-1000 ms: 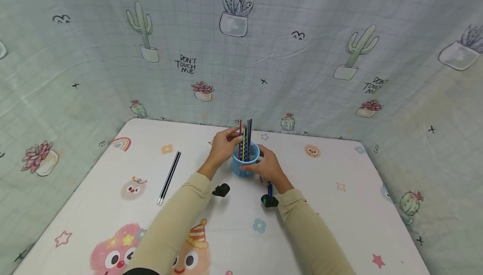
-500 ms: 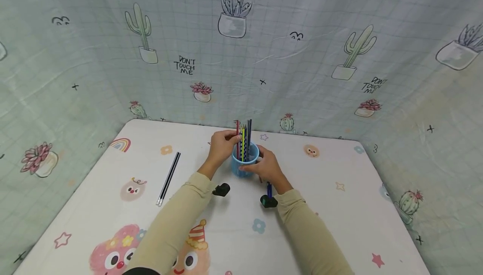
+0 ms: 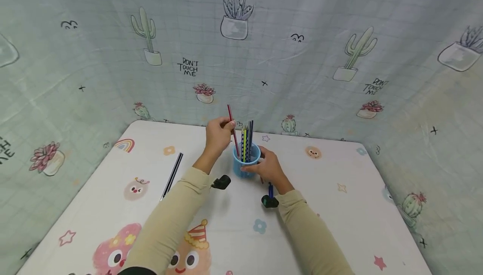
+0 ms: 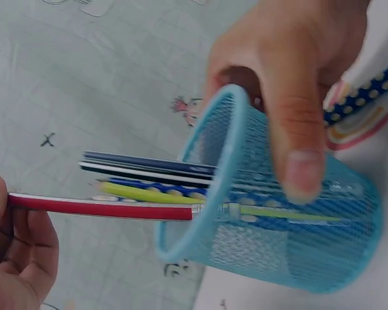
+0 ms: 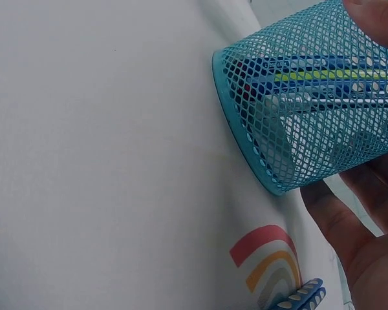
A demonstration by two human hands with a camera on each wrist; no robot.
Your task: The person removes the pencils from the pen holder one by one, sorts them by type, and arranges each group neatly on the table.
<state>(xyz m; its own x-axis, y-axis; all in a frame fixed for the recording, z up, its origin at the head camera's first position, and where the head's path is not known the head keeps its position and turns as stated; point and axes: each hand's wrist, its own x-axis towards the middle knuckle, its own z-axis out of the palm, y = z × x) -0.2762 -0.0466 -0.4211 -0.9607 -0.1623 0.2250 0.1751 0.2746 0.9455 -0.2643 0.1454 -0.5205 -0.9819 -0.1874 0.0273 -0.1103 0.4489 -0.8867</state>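
Observation:
My left hand [image 3: 219,136] pinches a red pencil [image 4: 116,208] between thumb and fingers. The pencil leans left, its silver-banded lower end still at the mouth of a light-blue mesh pencil cup [image 3: 241,172]. Around the cup's right side curls my right hand [image 3: 270,167], its thumb across the front in the head view. Several other pencils [image 3: 247,145] stand inside: dark striped ones, a yellow-green one and blue ones with pale dots. In the right wrist view, the cup's base [image 5: 246,142] appears close over the white tabletop, with fingers below the mesh.
Dark striped pencils [image 3: 172,173] lie on the white patterned table [image 3: 320,233] to the left, partly behind the left sleeve. Blue dotted pencils [image 5: 301,298] lie near the right wrist. A cactus-print cloth [image 3: 302,65] hangs behind the table.
My left hand has drawn the red pencil up and left from the bunch, so it now tilts apart from the others. My right hand has kept its hold on the cup.

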